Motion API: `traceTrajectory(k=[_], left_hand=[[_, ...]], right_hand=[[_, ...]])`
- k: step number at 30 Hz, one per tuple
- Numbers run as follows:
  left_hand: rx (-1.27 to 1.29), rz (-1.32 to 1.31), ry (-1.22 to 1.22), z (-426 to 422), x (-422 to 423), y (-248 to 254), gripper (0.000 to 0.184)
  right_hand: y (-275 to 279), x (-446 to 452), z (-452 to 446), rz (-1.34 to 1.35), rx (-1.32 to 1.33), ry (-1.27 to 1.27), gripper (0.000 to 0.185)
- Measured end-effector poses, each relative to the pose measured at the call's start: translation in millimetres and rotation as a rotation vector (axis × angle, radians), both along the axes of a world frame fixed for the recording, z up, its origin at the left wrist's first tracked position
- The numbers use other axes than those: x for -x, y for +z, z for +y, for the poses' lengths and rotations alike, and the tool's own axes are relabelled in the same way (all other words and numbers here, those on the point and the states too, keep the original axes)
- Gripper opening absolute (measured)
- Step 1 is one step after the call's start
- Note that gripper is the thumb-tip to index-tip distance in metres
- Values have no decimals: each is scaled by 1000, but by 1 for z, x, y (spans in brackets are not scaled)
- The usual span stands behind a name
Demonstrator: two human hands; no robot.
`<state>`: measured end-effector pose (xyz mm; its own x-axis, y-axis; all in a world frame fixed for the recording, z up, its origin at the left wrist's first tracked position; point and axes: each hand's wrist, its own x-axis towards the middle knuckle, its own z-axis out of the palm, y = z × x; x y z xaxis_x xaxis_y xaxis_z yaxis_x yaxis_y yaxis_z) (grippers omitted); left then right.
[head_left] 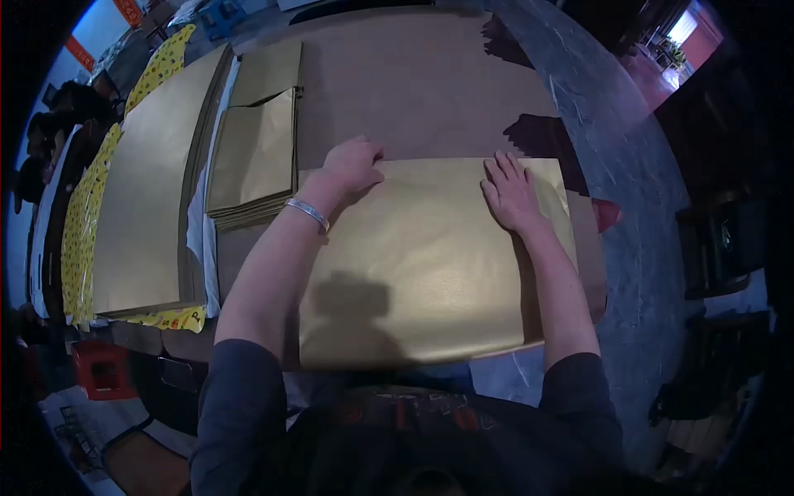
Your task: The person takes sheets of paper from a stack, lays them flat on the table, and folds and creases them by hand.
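A large gold sheet [422, 273] lies flat on the brown-covered table in front of me, its near edge by my body. My left hand [356, 165], with a silver bracelet on the wrist, is at the sheet's far left edge, fingers curled in; whether they pinch the edge is hidden. On the sheet's far right part rests my right hand [509, 190], palm down with fingers spread. Left of the sheet is a pile of folded gold paper pieces [252, 153]. Farther left lies a tall stack of large gold sheets [157, 190].
Brown table covering [397, 83] extends beyond the sheet, with dark jagged-edged patches at its right. Yellow patterned material [83, 240] lies under the left stack. A red stool [103, 369] stands at lower left, a blue stool [222, 16] at the back. Dark chairs are at right.
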<state>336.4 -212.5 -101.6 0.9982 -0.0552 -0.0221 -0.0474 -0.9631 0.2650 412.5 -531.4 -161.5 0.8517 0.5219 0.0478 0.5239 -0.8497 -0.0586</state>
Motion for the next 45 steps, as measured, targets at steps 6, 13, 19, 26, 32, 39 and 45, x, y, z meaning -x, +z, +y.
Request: traceTrajectory(k=[6,13,19,26,32,39,45], left_hand=[[35,259,41,11,-25,-1,41],[142,270,-50,15,-21,9,33],[181,87,-15,6,-5,0,30],[120,-326,-86,-6,39,-2,15],[64,-414,-107,-14,54,0,13],[165,-138,-68,4,51,22,26],[160,-12,-24,41,68,56,28]], right_hand=[[7,4,2,28,-24,-10,53],[9,2,2,82,-9,-12,54],[13,1,4,67,-8,-10,54],[21,-27,1,-275,-214,203,46],[57,-10,-16,-314,-272,277,25],[100,15,-51,-281,-198,306,17],[125,31,-80,-378,-248,246,19]])
